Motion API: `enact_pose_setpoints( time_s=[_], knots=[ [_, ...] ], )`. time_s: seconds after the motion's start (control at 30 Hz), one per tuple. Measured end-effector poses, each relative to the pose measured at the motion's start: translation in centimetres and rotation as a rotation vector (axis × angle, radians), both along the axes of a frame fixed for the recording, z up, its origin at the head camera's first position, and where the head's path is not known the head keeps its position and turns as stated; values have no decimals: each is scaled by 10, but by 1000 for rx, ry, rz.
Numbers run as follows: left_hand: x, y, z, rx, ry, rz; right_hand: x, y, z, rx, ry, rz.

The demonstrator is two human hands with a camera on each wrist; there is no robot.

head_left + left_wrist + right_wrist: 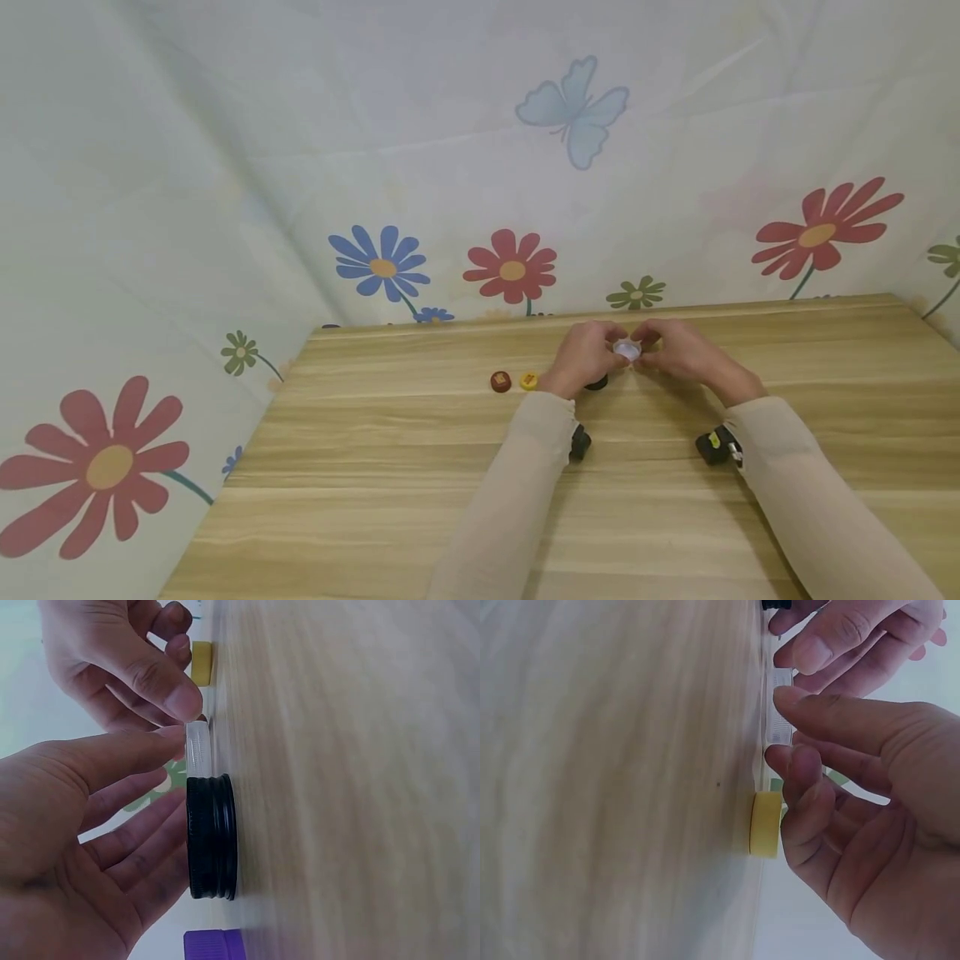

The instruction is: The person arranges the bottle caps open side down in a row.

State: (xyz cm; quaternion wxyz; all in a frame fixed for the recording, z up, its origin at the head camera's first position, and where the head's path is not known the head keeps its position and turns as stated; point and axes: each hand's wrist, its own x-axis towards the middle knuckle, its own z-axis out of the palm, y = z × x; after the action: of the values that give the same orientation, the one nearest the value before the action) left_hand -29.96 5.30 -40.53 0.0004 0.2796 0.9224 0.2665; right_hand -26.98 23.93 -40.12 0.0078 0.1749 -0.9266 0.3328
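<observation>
A small white, see-through bottle cap (627, 351) is between my two hands, low over the wooden table. My left hand (585, 358) pinches its left side, thumb in front and fingers behind. My right hand (678, 354) pinches the opposite side, with the thumb (817, 705) across the cap's ribbed wall. Beside the white cap, a larger black screw lid (212, 840) stands by my left fingers; in the head view that hand partly covers it. A yellow cap (766, 825) lies near my right hand's curled lower fingers, hidden from the head view.
Left of my left hand lie a dark red cap (500, 382) and another yellow cap (529, 381). The left wrist view also has a purple ribbed cap (214, 945) past the black lid. A flower-printed cloth (420, 167) stands behind the table's (360, 450) back edge.
</observation>
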Motion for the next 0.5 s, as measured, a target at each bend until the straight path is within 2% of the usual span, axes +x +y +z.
enact_pose_setpoints(
  time_s=[0.3,0.5],
  knots=[
    [-1,1,-1,16,-21,-17,0,0,0,22,-17,-15],
    [-1,-1,-2,45,-55,-18,2,1,4,-8,-22,-31]
  ],
)
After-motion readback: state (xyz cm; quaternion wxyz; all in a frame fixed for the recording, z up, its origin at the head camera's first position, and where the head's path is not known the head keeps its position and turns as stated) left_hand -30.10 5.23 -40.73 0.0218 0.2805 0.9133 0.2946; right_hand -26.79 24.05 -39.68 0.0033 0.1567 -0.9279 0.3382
